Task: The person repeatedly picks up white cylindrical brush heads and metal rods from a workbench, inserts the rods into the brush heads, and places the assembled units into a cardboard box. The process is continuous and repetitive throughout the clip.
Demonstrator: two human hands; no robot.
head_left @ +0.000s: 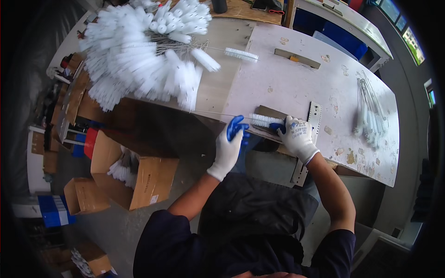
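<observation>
Step in hand, as I read it: working one brush at the near edge of the table (296,95). That brush, white cylindrical bristles on a thin wire stem (262,120), lies crosswise just in front of a dark grey flat bar (272,111), stem pointing left.

Hands are apart. Right hand, white glove with blue-coated fingertips (298,138), looks pinched on the right end of the bristles. Left hand, same glove type (229,147), has its fingers curled up by the stem; can't tell if they touch it.

A silver perforated metal strip (315,115) sits just right of the right hand. Big heap of white bristle brushes (134,60) at far left, small fanned bunch of white wire-stem brushes (371,118) at far right.

Next move probably calls for a steady right pinch and light left guidance on the stem. Likely risk: thin wire bending, or bristles crushing if squeezed hard.
</observation>
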